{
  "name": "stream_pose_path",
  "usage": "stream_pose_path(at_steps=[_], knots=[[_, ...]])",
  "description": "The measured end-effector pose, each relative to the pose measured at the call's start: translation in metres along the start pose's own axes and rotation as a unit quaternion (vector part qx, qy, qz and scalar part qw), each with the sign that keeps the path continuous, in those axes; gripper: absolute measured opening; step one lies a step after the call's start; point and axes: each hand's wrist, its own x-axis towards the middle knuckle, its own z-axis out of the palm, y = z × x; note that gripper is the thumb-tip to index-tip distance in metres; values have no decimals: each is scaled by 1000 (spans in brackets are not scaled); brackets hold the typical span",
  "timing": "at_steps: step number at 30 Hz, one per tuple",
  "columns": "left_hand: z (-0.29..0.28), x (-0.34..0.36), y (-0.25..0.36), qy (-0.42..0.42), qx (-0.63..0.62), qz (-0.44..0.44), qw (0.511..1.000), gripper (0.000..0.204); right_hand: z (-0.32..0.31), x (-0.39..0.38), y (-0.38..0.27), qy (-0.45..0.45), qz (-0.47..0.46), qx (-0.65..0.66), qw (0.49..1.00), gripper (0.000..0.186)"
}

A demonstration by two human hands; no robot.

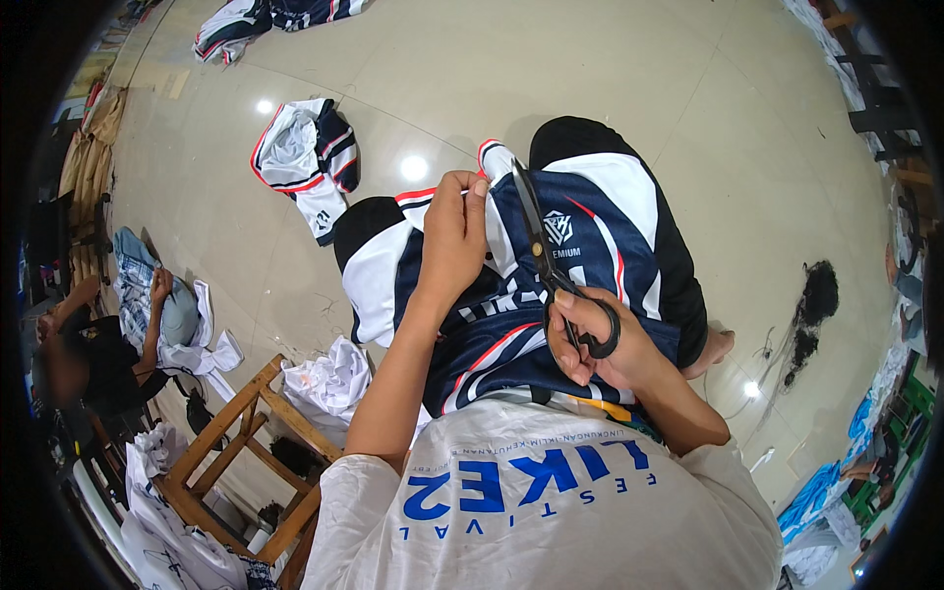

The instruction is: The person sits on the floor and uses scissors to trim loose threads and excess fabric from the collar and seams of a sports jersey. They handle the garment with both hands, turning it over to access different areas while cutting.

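Note:
A navy, white and red sports jersey (pixel 582 258) lies spread over my lap and knees. My left hand (pixel 454 241) is closed in a pinch on the jersey's white edge near its far side. In my right hand (pixel 612 344) is a pair of black scissors (pixel 534 221), with fingers and thumb at the handle loops. The blades point away from me and lie over the jersey, looking closed or nearly so. Their tips are just right of my left fingertips, beside the white trim. Any thread between those fingertips is too small to make out.
Another jersey (pixel 313 162) lies crumpled on the tiled floor ahead left, with more garments (pixel 270 18) beyond it. A wooden stool frame (pixel 251 447) and white cloth (pixel 329 385) are at my left. Black thread (pixel 814 300) lies at right. Another person (pixel 103 344) sits far left.

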Motion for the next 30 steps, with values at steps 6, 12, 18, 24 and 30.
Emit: stream_pose_path(at_steps=[6,12,18,24,30], knots=[[2,3,-7,3,-39,-32,999,30,1,-10,7,-28,54,-50,997,43],[3,3,-7,13,-36,-23,999,28,3,-7,8,-25,37,-15,999,45],[2,3,-6,15,-21,-9,1000,26,4,-5,7,-29,36,-11,999,44],[2,3,-4,14,-20,-13,1000,25,5,-3,5,-27,41,-14,999,43],[3,2,-4,28,23,47,998,25,4,2,8,-27,31,-15,999,40]])
